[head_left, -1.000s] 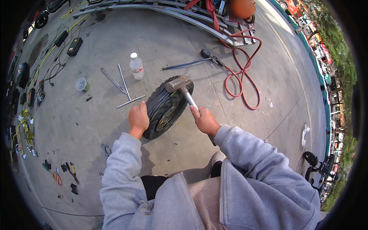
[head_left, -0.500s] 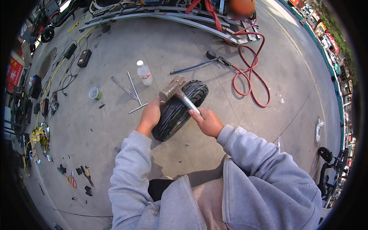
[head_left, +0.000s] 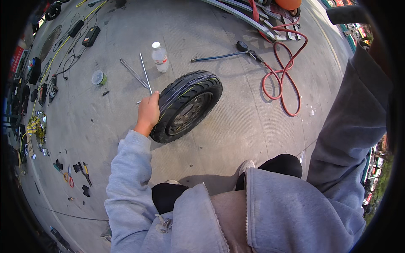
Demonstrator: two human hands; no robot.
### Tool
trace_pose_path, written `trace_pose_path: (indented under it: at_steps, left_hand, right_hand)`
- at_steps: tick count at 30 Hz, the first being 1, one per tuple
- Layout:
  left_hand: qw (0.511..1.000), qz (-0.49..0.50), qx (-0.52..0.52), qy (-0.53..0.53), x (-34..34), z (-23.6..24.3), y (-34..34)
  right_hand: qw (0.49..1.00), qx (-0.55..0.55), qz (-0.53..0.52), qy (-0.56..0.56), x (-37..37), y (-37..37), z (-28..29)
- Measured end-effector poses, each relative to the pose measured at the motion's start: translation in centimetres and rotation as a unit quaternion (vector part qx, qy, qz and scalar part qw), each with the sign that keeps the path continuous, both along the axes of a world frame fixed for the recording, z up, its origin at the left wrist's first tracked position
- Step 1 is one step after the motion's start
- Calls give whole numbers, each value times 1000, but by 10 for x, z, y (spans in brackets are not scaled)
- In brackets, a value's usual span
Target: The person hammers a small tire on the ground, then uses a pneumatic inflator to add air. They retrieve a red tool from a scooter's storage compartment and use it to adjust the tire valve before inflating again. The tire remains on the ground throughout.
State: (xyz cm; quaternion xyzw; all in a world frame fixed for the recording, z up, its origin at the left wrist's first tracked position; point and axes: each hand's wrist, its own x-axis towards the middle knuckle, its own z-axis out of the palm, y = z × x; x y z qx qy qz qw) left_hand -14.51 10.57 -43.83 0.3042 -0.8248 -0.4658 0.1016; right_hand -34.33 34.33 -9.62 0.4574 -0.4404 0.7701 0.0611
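Observation:
A black tyre on a dark metal wheel rim stands tilted on the ground in front of me. My left hand grips its left side, the thumb against the tread and the fingers partly hidden. My right arm is raised high at the far right. The right hand is only a dark patch at the picture's rim, its fingers not clear. Beside it, in shadow, juts the thick head of a hammer. Metal rods lie on the ground beyond my left hand.
A plastic bottle and a clear tub stand beyond the tyre. A red air hose with a gauge lies to the right. Pliers and scissors lie at left, near cables and black boxes. A metal frame stands at the back.
My right hand has swung the hammer up and to the right, away from the tyre. The tyre now leans so its rim side shows, my left hand still on it. My view has shifted.

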Motion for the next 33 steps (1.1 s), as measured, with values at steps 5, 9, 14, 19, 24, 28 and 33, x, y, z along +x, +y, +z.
trace_pose_path:
  at_steps: [5, 9, 14, 19, 24, 28, 33]
  left_hand:
    - [996, 77, 36, 15, 17, 4, 6]
    - [997, 56, 45, 26, 39, 3, 17]
    - [986, 66, 102, 114, 49, -19, 17]
    - [977, 71, 132, 148, 66, -52, 7]
    - [899, 110, 325, 272, 123, -75, 6]
    - [922, 31, 360, 140, 133, -43, -3]
    - [996, -34, -75, -31, 81, 48, 53]
  right_hand:
    - [962, 189, 164, -112, 5, 27, -121]
    - [826, 470, 113, -289, 23, 32, -111]
    - [958, 276, -12, -73, 24, -17, 15]
    - [989, 81, -74, -102, 71, -28, -105]
    - [772, 607, 31, -186, 125, 53, -261]
    - [860, 495, -9, -120, 113, 69, -252]
    - [840, 526, 1, -136, 120, 40, -249]
